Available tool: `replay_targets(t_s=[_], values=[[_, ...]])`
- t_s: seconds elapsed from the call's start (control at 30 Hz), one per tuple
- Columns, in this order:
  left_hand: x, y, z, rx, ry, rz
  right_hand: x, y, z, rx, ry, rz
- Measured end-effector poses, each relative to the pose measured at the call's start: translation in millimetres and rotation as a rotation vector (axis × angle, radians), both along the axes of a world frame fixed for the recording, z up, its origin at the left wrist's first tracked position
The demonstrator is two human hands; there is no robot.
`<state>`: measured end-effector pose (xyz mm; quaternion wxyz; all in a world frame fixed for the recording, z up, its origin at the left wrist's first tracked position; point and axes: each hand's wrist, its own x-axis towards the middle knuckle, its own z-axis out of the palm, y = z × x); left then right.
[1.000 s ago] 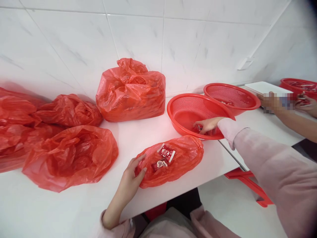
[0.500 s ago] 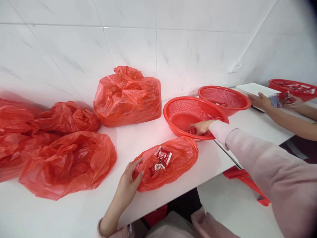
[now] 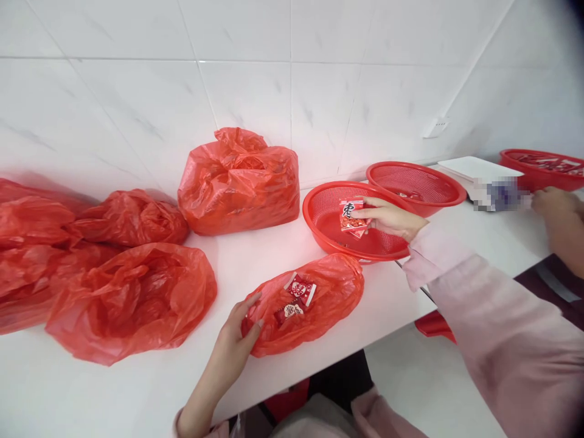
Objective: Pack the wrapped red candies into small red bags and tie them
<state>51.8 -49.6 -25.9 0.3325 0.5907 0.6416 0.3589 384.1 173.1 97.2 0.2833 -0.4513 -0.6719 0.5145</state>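
My left hand (image 3: 239, 328) grips the left rim of an open red plastic bag (image 3: 328, 310), thumb inside and fingers along the edge. Two small red candy packets (image 3: 301, 288) lie in that bag. Above the near red plastic basket (image 3: 319, 228), my right hand (image 3: 387, 216) holds red snack packets (image 3: 352, 216) between thumb and fingers; the front one has a large dark character, and another edge shows beneath it. A few small bits rest at the bottom of this basket.
A full red bag (image 3: 239, 188) stands by the tiled wall. More red bags (image 3: 132, 298) spread over the left. Behind the near basket sits a second basket (image 3: 417, 173); further right are a white flat device (image 3: 479, 167), a filled basket (image 3: 547, 173) and a co-worker's hands (image 3: 556, 207).
My right hand has risen from inside the near basket, bringing up red snack packets. My left hand stays on the bag's rim. The co-worker's hands have moved right, away from the white device.
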Motion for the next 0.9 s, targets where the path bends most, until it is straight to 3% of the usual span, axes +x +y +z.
replay_targets(t_s=[0.07, 0.13, 0.27, 0.4, 0.53, 0.73, 0.9], values=[[1, 2, 0.4, 0.019, 0.000, -0.006, -16, -29, 7.6, -0.100, 0.311, 0.030], [2, 3, 1.3, 0.033, -0.006, -0.011, -33, -55, 7.5, -0.168, 0.382, 0.096], [6, 4, 3.7, 0.037, -0.028, -0.023, -63, -85, -14.6, -0.239, 0.259, 0.271], [7, 2, 5.3, 0.042, -0.055, -0.018, -88, -89, -48.8, -0.111, -0.028, 0.479], [5, 1, 5.1, 0.050, -0.060, 0.006, -96, -87, -62.7, -0.145, -0.048, 0.461], [3, -1, 2.3, 0.029, -0.051, 0.010, -90, -94, -54.8, -0.426, 0.308, 0.445], [3, -1, -0.5, 0.036, -0.057, 0.004, -90, -101, -53.4, -0.454, 0.410, 0.375]])
